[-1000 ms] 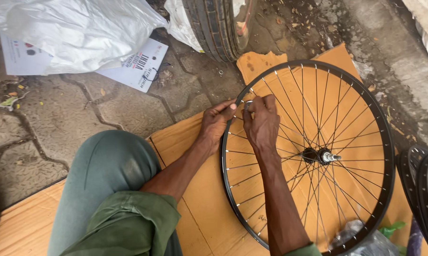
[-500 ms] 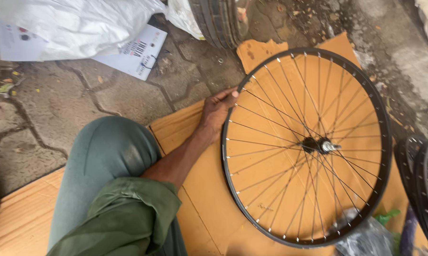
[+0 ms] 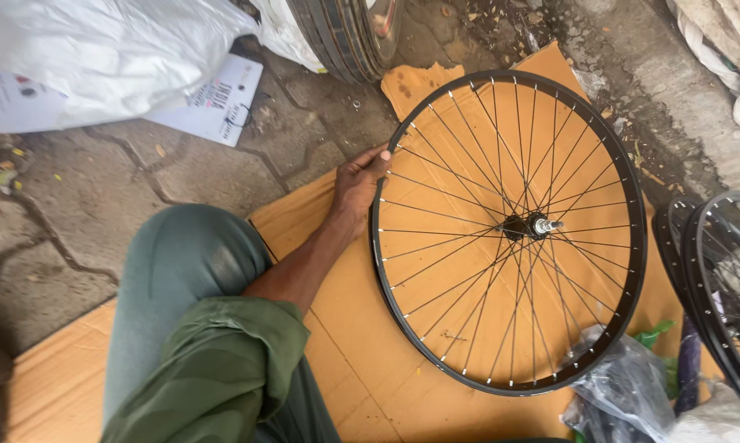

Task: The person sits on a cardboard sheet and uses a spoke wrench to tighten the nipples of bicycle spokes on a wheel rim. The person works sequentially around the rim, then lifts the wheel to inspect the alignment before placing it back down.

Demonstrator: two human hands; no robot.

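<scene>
A person seated on flattened cardboard [image 3: 345, 328] steadies a black bicycle wheel [image 3: 509, 230] lying flat on it, the left hand [image 3: 360, 182] grasping the rim at its near-left edge, fingers curled over the metal. The right hand is out of view, so its state cannot be told. The hub and axle [image 3: 538, 225] sit well to the right of the gripping hand, spokes fanning between. Judged from the grip, the spoke work is paused while the wheel is held or turned; resuming would call for the other hand back at a spoke nipple near the rim. A second ago both hands met at the rim's upper-left; now only one remains. More rims [image 3: 726, 279] lie far right.
</scene>
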